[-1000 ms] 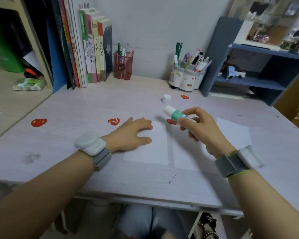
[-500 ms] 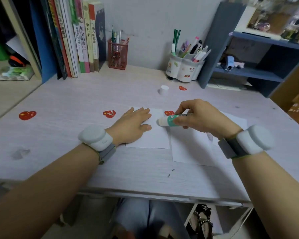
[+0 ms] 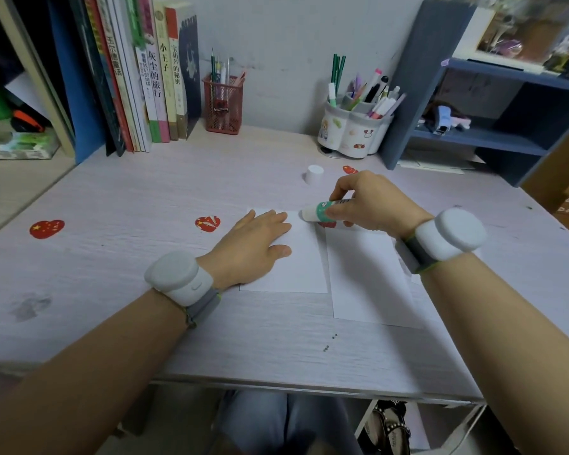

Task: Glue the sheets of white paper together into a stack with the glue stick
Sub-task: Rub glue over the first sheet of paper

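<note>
Head view, looking down on a pale wood-grain desk (image 3: 112, 257). Left hand (image 3: 255, 246) flat, fingers spread and unclenched, palm down on the left part of a small white paper sheet (image 3: 304, 267), gripping nothing. Right hand (image 3: 370, 205) closed around a white-and-green glue stick (image 3: 319, 211), thumb and fingers wrapped on its rear half; front end poking out leftward past the fingertips, tilted down toward the far right corner of that small sheet, close to it or touching, hard to tell which. Larger white paper sheet (image 3: 368, 280) just right of the small one, a narrow strip of desk between them, its far edge under the right hand. White cylindrical glue cap (image 3: 314, 174) upright on the desk, farther back, well apart from the stick. Red heart-shaped stickers (image 3: 46, 228) scattered on the desktop, one just left of the left hand. Against the far wall: row of upright books (image 3: 158, 77) at left, red mesh pen holder (image 3: 224, 106) beside them, white multi-cup pen pot (image 3: 352, 129) full of pens to the right. Dark blue shelf unit (image 3: 493, 139) at far right. White wrist bands (image 3: 174, 277) with grey straps on both forearms.
</note>
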`<state>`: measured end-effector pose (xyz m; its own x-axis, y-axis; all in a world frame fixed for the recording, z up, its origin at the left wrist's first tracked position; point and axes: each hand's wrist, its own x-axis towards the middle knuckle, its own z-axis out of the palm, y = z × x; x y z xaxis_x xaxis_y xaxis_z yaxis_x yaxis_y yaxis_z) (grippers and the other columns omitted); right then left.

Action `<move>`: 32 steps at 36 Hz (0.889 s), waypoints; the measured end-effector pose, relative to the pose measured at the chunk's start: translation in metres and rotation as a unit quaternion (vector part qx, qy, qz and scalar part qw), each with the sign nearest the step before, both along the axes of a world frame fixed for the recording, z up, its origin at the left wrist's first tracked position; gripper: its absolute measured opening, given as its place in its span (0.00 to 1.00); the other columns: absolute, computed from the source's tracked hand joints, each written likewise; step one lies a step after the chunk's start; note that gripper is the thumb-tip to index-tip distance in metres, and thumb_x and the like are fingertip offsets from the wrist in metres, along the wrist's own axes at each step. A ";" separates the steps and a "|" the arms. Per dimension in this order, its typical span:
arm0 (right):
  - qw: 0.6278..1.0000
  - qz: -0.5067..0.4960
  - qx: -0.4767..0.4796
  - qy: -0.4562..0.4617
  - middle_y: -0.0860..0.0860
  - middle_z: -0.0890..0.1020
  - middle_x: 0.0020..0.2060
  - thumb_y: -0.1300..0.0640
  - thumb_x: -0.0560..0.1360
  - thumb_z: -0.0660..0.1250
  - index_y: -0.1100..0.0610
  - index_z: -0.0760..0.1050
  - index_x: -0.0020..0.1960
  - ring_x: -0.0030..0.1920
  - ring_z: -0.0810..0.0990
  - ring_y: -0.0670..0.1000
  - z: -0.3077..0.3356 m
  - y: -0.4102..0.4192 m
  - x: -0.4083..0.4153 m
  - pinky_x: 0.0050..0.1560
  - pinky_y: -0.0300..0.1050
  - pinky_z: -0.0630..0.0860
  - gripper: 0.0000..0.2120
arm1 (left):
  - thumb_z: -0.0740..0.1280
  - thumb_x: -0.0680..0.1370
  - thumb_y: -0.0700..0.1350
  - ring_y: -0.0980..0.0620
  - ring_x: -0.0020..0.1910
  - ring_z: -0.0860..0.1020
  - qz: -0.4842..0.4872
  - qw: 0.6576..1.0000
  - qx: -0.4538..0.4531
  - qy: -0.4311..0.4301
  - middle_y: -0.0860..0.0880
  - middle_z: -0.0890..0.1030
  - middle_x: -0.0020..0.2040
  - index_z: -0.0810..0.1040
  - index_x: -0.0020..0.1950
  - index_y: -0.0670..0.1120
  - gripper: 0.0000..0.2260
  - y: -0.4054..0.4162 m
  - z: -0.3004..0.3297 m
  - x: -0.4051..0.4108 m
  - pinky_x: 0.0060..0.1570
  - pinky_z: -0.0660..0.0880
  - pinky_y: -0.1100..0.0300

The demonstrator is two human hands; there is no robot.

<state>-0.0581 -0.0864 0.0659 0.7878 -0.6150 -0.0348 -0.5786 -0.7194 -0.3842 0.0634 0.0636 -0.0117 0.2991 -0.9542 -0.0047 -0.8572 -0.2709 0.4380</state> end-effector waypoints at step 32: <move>0.999 0.046 -0.022 0.003 0.48 0.77 0.39 0.48 0.72 0.70 0.52 0.77 0.48 0.39 0.73 0.50 0.002 -0.002 0.014 0.37 0.41 0.67 0.09 | 0.56 0.81 0.45 0.51 0.73 0.57 -0.001 0.999 -0.020 -0.030 0.51 0.63 0.74 0.70 0.67 0.41 0.16 0.006 0.002 -0.007 0.69 0.61 0.53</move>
<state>-0.0441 -0.0887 0.0677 0.8406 -0.5415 -0.0132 -0.5116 -0.7857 -0.3479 0.0562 0.0694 -0.0093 0.2953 -0.9540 0.0514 -0.8830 -0.2520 0.3960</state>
